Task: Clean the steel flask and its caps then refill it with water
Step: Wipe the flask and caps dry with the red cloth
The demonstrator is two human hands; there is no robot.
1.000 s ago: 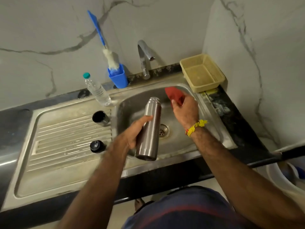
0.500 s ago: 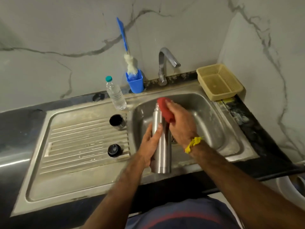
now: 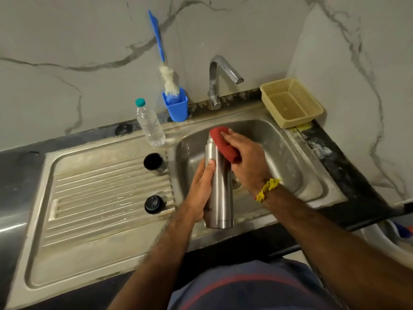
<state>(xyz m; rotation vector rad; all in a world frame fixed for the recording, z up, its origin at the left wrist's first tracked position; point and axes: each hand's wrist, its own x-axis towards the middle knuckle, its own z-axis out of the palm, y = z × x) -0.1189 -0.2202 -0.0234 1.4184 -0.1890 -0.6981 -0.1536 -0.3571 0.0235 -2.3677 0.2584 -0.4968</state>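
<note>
I hold the steel flask (image 3: pixel 220 191) upright over the sink basin (image 3: pixel 288 157), my left hand (image 3: pixel 202 189) wrapped around its lower body. My right hand (image 3: pixel 244 162) presses a red scrub pad (image 3: pixel 223 142) against the flask's upper part and neck. The flask's mouth is hidden behind the pad. Two dark caps stand on the ribbed drainboard: an open cup-shaped cap (image 3: pixel 154 163) near the basin's edge and a rounder cap (image 3: pixel 153 204) closer to me.
A tap (image 3: pixel 220 79) stands behind the basin. A blue holder (image 3: pixel 176 108) with a bottle brush (image 3: pixel 166 72) and a clear water bottle (image 3: pixel 150 125) sit at the back. A yellow mesh basket (image 3: pixel 290 104) rests at the right corner. A white bucket (image 3: pixel 393 238) sits below, right.
The flask has swung from tilted to upright. My right hand brought the red pad from beside the flask onto its top, and my left hand shifted lower on the body.
</note>
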